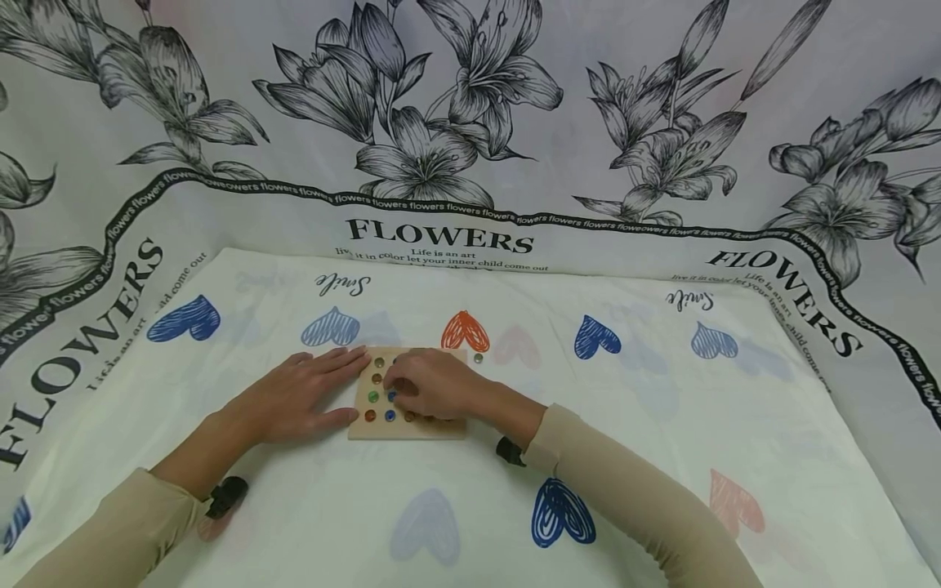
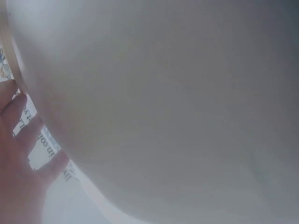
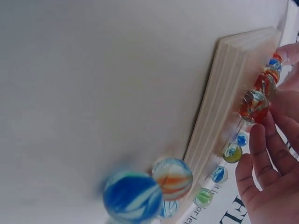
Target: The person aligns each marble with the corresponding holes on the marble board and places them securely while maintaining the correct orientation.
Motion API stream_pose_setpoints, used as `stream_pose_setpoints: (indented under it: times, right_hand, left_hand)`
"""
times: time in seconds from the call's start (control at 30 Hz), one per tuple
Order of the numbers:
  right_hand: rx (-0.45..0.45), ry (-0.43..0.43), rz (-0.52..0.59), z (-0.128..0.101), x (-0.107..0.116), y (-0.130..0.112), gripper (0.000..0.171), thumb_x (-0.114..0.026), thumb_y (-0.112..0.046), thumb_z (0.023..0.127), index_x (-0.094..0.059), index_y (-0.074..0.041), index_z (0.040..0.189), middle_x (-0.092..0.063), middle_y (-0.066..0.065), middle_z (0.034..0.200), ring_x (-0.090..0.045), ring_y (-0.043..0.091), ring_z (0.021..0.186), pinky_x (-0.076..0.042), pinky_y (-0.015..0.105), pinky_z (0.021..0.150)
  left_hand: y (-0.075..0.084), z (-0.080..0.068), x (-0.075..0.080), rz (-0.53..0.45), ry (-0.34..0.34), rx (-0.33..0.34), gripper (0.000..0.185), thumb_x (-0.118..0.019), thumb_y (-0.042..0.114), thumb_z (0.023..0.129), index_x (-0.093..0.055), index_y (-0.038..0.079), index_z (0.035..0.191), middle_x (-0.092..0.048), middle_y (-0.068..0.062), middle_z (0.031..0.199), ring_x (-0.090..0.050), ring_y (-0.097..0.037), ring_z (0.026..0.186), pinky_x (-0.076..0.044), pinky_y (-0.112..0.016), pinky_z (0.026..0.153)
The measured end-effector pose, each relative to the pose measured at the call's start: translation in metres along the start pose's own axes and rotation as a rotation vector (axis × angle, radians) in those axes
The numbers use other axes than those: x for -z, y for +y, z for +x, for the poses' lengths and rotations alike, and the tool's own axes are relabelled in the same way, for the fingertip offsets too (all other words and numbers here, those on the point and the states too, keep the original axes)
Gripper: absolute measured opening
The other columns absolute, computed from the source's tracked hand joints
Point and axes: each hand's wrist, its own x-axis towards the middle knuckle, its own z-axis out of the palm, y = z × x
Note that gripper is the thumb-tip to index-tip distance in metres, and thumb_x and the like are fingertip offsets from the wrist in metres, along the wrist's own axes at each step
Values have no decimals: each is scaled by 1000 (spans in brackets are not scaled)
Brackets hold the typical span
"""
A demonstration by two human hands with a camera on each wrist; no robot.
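Nearest the lens, in the right wrist view, a blue-swirled marble [image 3: 132, 196] and an orange-striped marble [image 3: 173, 178] lie blurred on the cloth just beside the wooden board [image 3: 223, 100]. The board [image 1: 407, 426] rests flat on the heart-printed cloth [image 1: 647, 408], near the table's middle. Left hand [image 1: 297, 396] lies flat, fingers straight, touching the board's left edge, holding nothing. Right hand [image 1: 434, 384] rests over the board, fingers curled at a red-orange marble [image 3: 253, 105]; whether it pinches it cannot be told. One marble [image 1: 478, 358] sits apart beyond the board.
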Motion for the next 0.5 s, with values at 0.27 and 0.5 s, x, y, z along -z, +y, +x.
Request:
stream_pose_setpoints:
  times: [0.27,0.5]
  right_hand:
    - [-74,66,92,-13,14,9,21,-66,-16,92,-74,-17,112,-68,-10,105,-58,4,94,-48,18,83]
    - [-129,125,147,-32,26,29,20,-67,-12,92,-74,-13,110,-69,-8,100,-62,7,92,-50,20,83]
  left_hand:
    - [-2,1,-4,16,16,-7,76,-55,57,95,-40,11,153,-39,-6,157,-40,-31,142,-41,-57,104]
    - [-2,2,-4,29,18,-9,77,-55,59,94,-41,11,153,-40,-6,157,-41,-31,141,-43,-57,102]
